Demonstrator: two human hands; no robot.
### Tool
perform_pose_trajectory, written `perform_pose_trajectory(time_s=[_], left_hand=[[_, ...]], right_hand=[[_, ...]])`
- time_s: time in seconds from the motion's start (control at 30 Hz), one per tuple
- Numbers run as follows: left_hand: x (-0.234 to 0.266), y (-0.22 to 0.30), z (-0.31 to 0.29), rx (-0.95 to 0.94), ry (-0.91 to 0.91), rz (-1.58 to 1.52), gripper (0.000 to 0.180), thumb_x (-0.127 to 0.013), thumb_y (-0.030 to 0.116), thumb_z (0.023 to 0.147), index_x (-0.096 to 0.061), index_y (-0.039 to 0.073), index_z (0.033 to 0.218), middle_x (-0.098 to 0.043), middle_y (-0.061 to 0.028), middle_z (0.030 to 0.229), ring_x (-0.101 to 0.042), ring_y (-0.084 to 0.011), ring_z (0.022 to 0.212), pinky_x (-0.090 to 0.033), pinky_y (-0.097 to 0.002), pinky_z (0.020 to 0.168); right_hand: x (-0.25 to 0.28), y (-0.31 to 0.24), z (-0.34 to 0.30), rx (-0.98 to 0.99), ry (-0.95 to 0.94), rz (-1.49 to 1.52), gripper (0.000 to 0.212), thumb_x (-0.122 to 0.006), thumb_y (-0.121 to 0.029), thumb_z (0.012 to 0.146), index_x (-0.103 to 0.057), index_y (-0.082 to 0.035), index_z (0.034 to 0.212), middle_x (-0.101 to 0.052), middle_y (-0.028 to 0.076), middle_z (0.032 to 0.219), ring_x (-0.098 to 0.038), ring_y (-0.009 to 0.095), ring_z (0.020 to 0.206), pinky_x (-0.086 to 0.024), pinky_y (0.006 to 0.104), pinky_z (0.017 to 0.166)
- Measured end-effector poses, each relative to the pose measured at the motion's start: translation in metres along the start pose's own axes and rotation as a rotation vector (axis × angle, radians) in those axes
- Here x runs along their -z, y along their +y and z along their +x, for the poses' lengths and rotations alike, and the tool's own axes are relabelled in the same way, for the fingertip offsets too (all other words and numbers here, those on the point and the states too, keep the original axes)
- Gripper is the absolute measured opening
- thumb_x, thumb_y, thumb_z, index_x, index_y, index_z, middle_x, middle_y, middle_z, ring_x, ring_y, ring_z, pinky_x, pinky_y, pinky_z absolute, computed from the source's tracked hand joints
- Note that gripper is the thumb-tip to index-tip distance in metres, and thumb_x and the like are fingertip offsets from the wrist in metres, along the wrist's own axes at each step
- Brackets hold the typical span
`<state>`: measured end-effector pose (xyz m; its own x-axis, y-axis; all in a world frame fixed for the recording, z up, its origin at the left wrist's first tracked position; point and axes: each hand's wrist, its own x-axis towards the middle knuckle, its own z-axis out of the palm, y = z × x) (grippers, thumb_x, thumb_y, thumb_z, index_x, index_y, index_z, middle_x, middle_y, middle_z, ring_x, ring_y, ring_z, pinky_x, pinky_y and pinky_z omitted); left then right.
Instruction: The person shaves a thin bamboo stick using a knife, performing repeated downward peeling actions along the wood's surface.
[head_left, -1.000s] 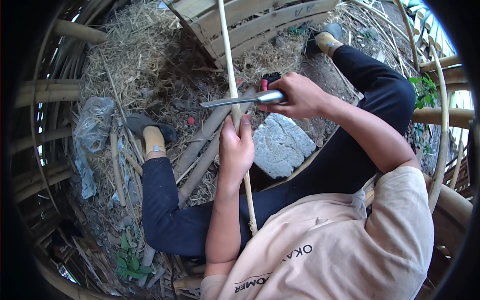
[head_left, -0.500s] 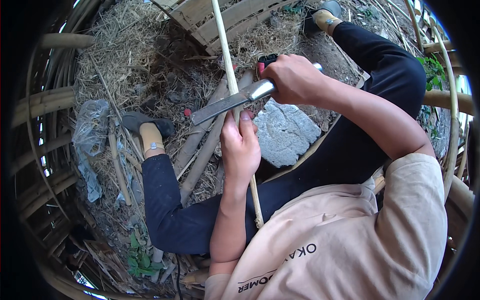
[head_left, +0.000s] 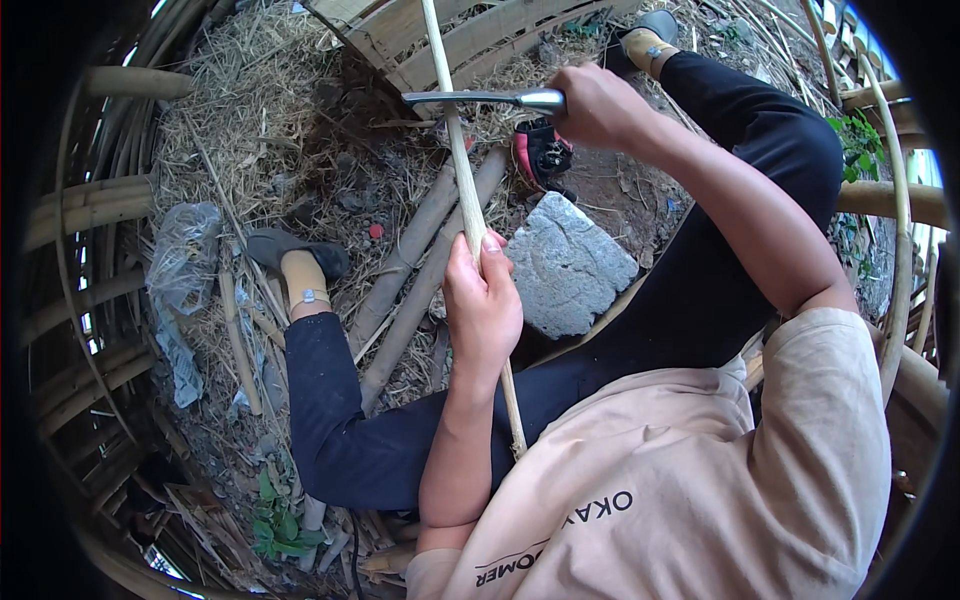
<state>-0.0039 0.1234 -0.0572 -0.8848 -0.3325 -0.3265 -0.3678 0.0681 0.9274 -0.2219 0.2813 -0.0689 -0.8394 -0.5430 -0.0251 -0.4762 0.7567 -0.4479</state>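
A long, pale, peeled wooden stick [head_left: 462, 175] runs from my lap away to the far edge of the view. My left hand [head_left: 482, 305] is closed round it at mid-length, thumb lying along it. My right hand [head_left: 603, 108] grips the handle of a knife [head_left: 465, 97] with a shiny metal collar; the handle is mostly hidden in the fist. Its blade lies across the stick, well beyond my left hand, and appears nearly edge-on. The stick's near end rests against my shirt.
A rough grey stone block [head_left: 568, 265] lies between my legs. Bamboo poles [head_left: 405, 270] cross the straw-strewn ground. A red and black object [head_left: 541, 155] sits past the stone. Clear plastic [head_left: 183, 250] is at left, a wooden crate [head_left: 490, 42] at the far side. Bamboo rails [head_left: 85, 212] surround me.
My right hand and the knife have moved away from me along the stick, and the blade has turned edge-on. More of the red and black object shows. My left hand has barely moved.
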Motion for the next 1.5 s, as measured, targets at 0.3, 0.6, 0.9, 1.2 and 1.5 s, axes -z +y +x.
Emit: perform_pose_trajectory(time_s=[0.3,0.6,0.9,1.2,1.5], left_hand=[[0.002,-0.004,0.004,0.015,-0.072,-0.093,0.019,-0.043,0.024,0.109,-0.049,0.008,0.101,-0.041,0.0069,0.068,-0.035,0.0009,0.051,-0.028,-0.0178,0.042],[0.003,-0.006,0.005,0.013,-0.078,-0.132,0.02,-0.043,0.024,0.109,-0.049,0.007,0.101,-0.041,0.0067,0.067,-0.035,0.0004,0.05,-0.027,-0.0183,0.041],[0.003,-0.011,0.005,-0.042,-0.015,-0.026,0.024,-0.043,0.025,0.109,-0.051,0.005,0.099,-0.044,0.0051,0.068,-0.037,-0.0009,0.052,-0.03,-0.0199,0.045],[0.0,-0.006,0.003,-0.037,0.035,0.027,0.024,-0.045,0.021,0.107,-0.055,0.001,0.099,-0.052,-0.0023,0.068,-0.048,-0.0097,0.056,-0.039,-0.0284,0.053],[0.005,-0.003,0.004,0.053,-0.123,-0.271,0.02,-0.043,0.026,0.109,-0.049,0.009,0.101,-0.041,0.0072,0.068,-0.034,0.0008,0.05,-0.027,-0.0176,0.042]], right_hand=[[-0.007,-0.004,-0.007,0.07,0.007,0.128,0.026,-0.071,-0.021,0.089,-0.07,0.004,0.082,-0.065,0.022,0.068,-0.066,0.036,0.062,-0.052,0.0446,0.062],[-0.003,-0.03,-0.019,0.2,-0.135,0.03,0.007,-0.069,-0.012,0.073,-0.071,-0.009,0.078,-0.067,0.018,0.07,-0.068,0.037,0.068,-0.055,0.0491,0.068],[-0.002,-0.042,-0.026,0.162,-0.174,-0.063,0.015,-0.07,-0.014,0.066,-0.072,-0.006,0.079,-0.069,0.019,0.072,-0.07,0.039,0.071,-0.058,0.0475,0.07],[-0.007,-0.016,0.002,0.165,-0.009,-0.177,0.014,-0.071,-0.01,0.064,-0.071,-0.009,0.078,-0.068,0.015,0.071,-0.069,0.036,0.07,-0.055,0.0464,0.067],[0.002,0.02,0.02,-0.062,0.156,0.007,0.025,-0.07,-0.026,0.091,-0.076,-0.003,0.098,-0.071,0.021,0.079,-0.071,0.035,0.072,-0.056,0.0439,0.07]])
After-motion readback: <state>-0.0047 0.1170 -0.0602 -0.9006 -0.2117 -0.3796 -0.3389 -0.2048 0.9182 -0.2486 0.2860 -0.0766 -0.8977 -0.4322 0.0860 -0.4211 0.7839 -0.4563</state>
